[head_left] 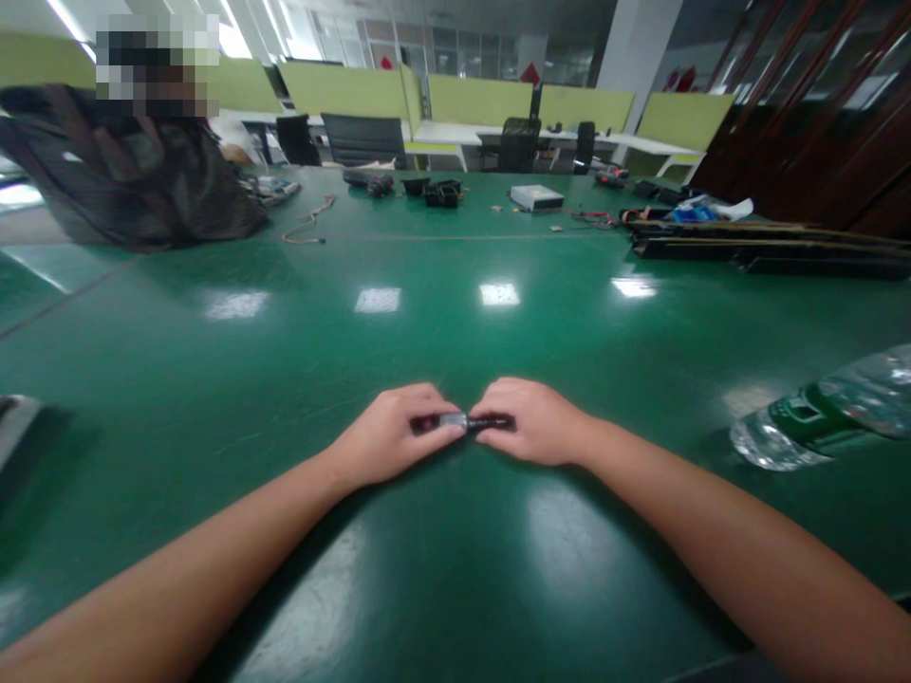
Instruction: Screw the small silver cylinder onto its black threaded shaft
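My left hand is closed on the silver end of a small dark, pen-like object in the middle of the green table. From the other side, my right hand grips the object's black part between thumb and fingers. The object lies roughly level, pointing left to right, low over the table or touching it; I cannot tell which. Fingers and palms hide both of its ends.
A water bottle lies at the right. A grey object is at the left edge. Farther back are a dark bag, black parts, a silver box and long black strips. Behind the bag is a person.
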`<state>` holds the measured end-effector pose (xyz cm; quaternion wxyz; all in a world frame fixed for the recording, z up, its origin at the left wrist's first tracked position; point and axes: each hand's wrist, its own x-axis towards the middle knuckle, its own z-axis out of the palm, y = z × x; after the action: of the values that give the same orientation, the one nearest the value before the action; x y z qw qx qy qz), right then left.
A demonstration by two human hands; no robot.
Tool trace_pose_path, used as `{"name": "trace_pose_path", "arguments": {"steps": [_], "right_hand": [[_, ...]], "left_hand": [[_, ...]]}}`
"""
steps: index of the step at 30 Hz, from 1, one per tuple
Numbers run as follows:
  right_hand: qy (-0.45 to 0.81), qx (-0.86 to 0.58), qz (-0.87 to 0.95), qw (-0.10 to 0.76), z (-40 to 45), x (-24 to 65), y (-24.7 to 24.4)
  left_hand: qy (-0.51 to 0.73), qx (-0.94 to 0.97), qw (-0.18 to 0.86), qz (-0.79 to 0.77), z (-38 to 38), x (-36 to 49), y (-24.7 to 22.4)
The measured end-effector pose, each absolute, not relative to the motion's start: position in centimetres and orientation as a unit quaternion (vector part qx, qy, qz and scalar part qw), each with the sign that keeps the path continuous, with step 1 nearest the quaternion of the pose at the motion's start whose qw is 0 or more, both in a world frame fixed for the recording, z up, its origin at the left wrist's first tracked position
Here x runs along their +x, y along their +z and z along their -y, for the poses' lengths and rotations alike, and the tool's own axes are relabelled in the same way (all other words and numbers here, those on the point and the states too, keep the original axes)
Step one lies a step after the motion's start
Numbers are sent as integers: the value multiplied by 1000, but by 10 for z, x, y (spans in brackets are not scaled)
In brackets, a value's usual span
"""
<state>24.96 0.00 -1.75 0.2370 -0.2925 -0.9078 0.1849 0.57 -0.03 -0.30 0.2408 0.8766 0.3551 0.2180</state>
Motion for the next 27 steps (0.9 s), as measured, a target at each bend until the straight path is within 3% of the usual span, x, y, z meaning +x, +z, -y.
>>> {"name": "trace_pose_path", "arguments": {"steps": [27], "right_hand": [[171, -308, 907, 228, 0, 253, -16]], "left_hand": [[223, 873, 234, -366, 1, 7, -2]]}}
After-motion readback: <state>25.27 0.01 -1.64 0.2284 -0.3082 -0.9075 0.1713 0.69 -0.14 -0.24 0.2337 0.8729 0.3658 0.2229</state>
